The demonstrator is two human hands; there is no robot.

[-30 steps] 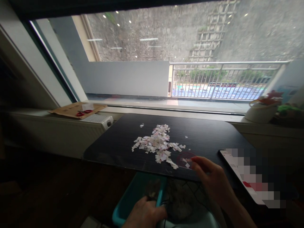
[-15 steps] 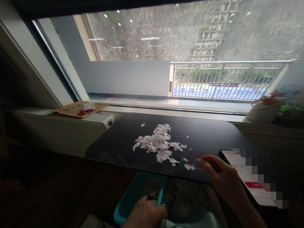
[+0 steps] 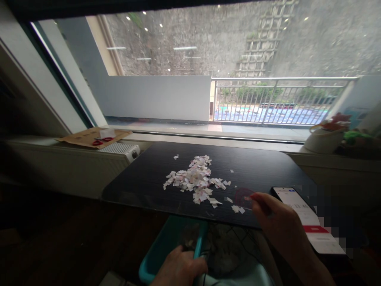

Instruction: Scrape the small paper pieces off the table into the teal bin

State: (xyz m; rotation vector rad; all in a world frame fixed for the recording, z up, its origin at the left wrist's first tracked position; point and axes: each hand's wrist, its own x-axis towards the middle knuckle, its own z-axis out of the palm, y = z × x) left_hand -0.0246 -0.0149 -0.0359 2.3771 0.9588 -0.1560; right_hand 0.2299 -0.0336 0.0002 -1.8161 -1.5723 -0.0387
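Observation:
My right hand (image 3: 278,220) is closed, its thumb and forefinger pinching the edge of a clear, reddish protractor (image 3: 241,195) just over the near right part of the dark table (image 3: 258,167). Under the protractor's near side lie a few paper scraps (image 3: 237,209). A larger pile of small cut paper pieces (image 3: 196,174) spreads across the middle of the table. Below the table edge, my left hand (image 3: 181,266) is wrapped round the rim of a teal plastic bin (image 3: 147,268). Something inside the bin is too dark to make out.
A phone (image 3: 293,202) with a lit screen lies at the table's right side. On the sill at left, red-handled scissors (image 3: 102,140) rest on a brown envelope (image 3: 79,137) beside a radiator (image 3: 119,153). A white pot (image 3: 320,139) stands at the right of the window.
The whole view has shifted a little, so things appear slightly further left. The protractor has tilted slightly in my right hand. My left hand keeps its hold on the bin.

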